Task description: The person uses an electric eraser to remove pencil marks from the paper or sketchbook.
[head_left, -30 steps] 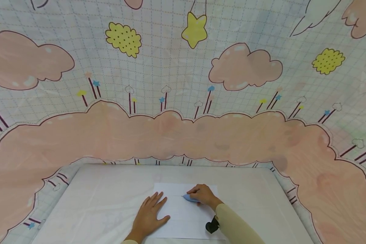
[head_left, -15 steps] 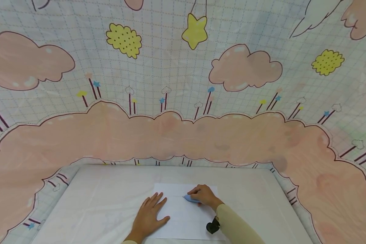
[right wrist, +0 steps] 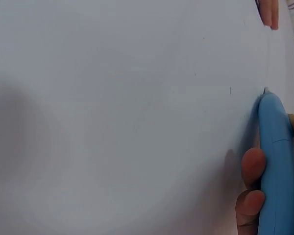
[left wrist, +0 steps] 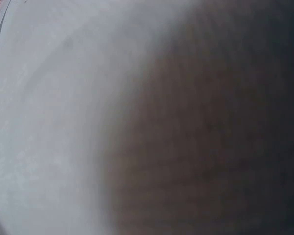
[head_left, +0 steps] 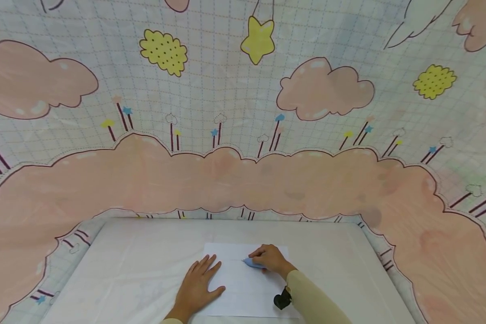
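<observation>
A sheet of white paper (head_left: 243, 303) lies on the white-covered table. My left hand (head_left: 198, 288) rests on its left side, palm down with fingers spread. Over the upper right part of the sheet, my right hand (head_left: 270, 259) grips a thick, rounded light blue tool (head_left: 252, 263) with a small pointed tip. In the right wrist view, fingers and thumb close round the tool's body (right wrist: 280, 166), and its tip sits right at the paper. Short thin dark marks (right wrist: 230, 90) show near that tip. A blurred brown shape, my left hand (left wrist: 186, 142), fills much of the left wrist view.
The white table cover (head_left: 125, 270) stretches out on both sides of the paper. Behind it stands a fabric backdrop (head_left: 227, 175) printed with clouds and stars. A black heart-shaped piece (head_left: 282, 299) hangs by my right wrist, over the sheet's lower right part.
</observation>
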A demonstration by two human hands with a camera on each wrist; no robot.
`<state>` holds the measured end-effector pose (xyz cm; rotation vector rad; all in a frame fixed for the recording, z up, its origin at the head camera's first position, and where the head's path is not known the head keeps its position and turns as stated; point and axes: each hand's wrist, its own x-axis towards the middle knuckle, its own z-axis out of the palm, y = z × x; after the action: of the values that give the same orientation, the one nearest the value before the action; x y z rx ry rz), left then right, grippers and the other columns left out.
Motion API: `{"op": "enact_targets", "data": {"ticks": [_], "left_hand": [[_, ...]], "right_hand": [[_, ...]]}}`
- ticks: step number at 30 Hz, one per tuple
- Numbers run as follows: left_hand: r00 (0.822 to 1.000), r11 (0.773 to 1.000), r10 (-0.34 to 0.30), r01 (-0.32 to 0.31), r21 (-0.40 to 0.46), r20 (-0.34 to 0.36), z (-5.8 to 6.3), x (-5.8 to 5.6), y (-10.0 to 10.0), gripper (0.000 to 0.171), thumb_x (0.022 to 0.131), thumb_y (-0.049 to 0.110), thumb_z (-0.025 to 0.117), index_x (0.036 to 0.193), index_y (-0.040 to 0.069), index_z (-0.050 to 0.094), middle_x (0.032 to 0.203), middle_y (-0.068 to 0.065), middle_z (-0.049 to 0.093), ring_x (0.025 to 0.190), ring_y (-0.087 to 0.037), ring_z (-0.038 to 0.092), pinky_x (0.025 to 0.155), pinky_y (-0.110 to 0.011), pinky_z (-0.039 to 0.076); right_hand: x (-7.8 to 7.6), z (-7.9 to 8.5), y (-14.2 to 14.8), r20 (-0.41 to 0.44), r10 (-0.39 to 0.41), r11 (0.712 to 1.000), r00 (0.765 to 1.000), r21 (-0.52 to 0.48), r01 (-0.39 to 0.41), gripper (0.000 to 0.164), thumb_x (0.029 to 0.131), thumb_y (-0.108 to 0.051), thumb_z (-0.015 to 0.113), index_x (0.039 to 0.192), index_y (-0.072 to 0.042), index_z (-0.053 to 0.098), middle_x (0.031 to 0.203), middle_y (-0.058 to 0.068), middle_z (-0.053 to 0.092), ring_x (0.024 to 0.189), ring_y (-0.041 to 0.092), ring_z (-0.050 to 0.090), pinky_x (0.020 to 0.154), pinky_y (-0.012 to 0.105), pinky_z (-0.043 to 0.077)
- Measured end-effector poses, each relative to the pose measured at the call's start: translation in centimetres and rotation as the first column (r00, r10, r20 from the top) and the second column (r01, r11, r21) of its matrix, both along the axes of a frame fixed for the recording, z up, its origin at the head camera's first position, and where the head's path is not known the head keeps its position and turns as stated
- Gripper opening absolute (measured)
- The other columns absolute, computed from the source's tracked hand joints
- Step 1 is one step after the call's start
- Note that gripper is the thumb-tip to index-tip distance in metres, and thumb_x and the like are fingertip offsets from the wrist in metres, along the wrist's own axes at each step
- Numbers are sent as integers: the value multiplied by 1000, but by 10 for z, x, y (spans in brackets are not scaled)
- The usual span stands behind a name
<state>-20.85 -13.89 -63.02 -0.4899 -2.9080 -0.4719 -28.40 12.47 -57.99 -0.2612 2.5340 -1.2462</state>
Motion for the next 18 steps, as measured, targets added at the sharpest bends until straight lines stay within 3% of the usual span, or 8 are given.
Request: {"op": "enact_targets", "data": {"ticks": [6, 18], "left_hand": [[1000, 1000, 3, -3, 16, -4, 2, 1, -1, 74, 83, 70, 58, 138, 21, 58, 152, -1, 46, 143, -26, 38, 117, -52, 29], [1000, 1000, -3, 3, 10, 14, 4, 1, 1, 74, 84, 70, 58, 139, 20, 57, 153, -2, 45, 144, -27, 37, 117, -53, 28]], "right_hand": [[0, 1, 3, 1, -11, 1000, 1000, -10, 11, 16, 85, -11, 72, 99, -9, 79, 91, 2, 61, 70, 17, 52, 50, 22, 50], [0, 0, -3, 28, -16, 999, 999, -38, 17, 16, 86, -10, 71, 100, -8, 78, 89, 2, 60, 60, 13, 51, 48, 20, 49]]}}
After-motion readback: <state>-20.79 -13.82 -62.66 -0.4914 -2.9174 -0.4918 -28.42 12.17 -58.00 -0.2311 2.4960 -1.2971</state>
